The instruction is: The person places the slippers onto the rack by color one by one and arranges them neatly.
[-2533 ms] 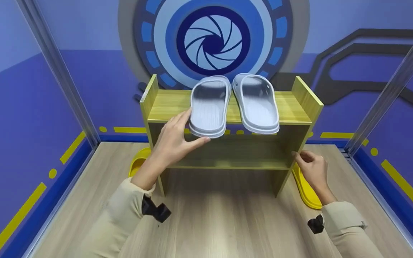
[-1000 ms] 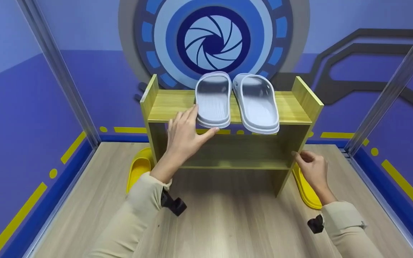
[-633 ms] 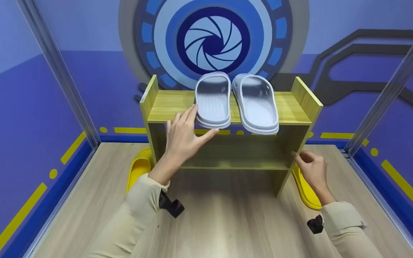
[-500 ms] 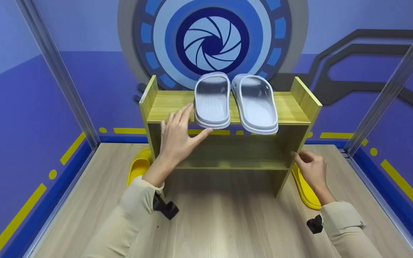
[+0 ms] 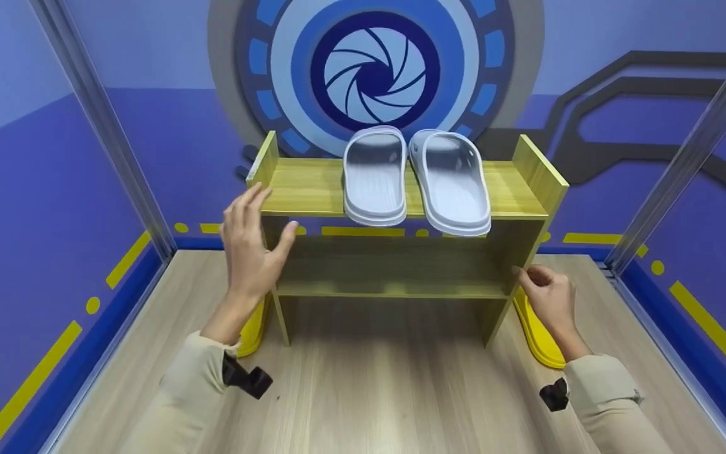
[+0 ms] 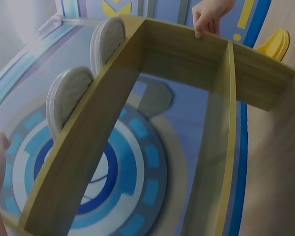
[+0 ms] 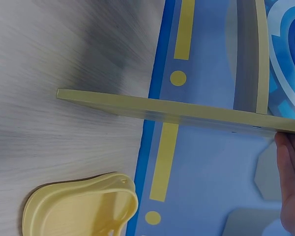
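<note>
Two pale grey slippers lie side by side on top of the yellow-green wooden shoe rack (image 5: 306, 186), the left slipper (image 5: 374, 176) and the right slipper (image 5: 452, 183). My left hand (image 5: 259, 227) hovers with spread fingers in front of the rack's left end and holds nothing. My right hand (image 5: 530, 277) grips the front edge of the rack's right side panel. The left wrist view shows the rack (image 6: 187, 54) from below, both grey soles (image 6: 71, 96) and my right hand (image 6: 209, 14) on the panel. In the right wrist view my right hand (image 7: 292, 182) lies against the panel (image 7: 162, 110).
A yellow slipper (image 5: 253, 328) lies on the wood floor by the rack's left leg, partly behind my wrist. Another yellow slipper (image 5: 539, 334) lies outside the right leg, also in the right wrist view (image 7: 81, 206). Blue walls and metal posts (image 5: 104, 126) enclose the floor.
My left hand pushed the left grey slipper back on the shelf, let it go and moved left to the rack's end. The right hand has stayed put.
</note>
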A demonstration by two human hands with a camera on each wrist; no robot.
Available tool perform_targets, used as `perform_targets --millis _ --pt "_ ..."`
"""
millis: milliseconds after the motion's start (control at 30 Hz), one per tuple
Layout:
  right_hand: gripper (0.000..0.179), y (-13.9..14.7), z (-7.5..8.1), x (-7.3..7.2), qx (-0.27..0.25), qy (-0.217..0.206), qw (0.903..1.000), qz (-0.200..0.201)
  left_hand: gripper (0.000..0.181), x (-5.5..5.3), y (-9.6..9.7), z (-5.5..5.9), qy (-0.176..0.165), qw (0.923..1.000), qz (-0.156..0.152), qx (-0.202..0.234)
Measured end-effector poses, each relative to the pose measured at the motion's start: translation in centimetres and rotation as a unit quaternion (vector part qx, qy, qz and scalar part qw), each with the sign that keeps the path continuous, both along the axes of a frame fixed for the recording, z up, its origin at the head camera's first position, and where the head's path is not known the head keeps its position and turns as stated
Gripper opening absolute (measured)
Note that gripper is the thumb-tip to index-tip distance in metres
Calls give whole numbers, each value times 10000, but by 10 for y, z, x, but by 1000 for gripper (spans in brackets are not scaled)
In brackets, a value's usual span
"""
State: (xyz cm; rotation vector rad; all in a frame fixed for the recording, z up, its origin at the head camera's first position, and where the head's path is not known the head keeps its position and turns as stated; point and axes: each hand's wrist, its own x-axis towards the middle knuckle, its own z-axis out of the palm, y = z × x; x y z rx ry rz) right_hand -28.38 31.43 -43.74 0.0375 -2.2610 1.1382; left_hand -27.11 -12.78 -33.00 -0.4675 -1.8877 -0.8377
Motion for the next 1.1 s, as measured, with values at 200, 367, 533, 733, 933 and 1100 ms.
perform_targets --millis 200,367,533,733,933,1100 --pt "27 0 1 0 14 50 10000 -6 59 -4 -25 -15 -369 9979 503 196" --pt "25 0 1 1 64 70 10000 13 64 -7 -44 -34 -930 9914 851 339" --pt "26 1 1 1 52 77 9999 56 70 -12 -60 -60 -1545 9794 1254 348" --pt "25 1 0 -1 48 140 9999 58 78 -18 -73 -98 -2450 9557 1625 151" --pt "25 1 0 -1 -2 138 9999 90 81 -19 -76 -139 -3224 9305 1739 -33" --pt "25 1 -1 -1 -2 140 9999 84 83 -19 -74 -166 -3791 9082 1770 -95"
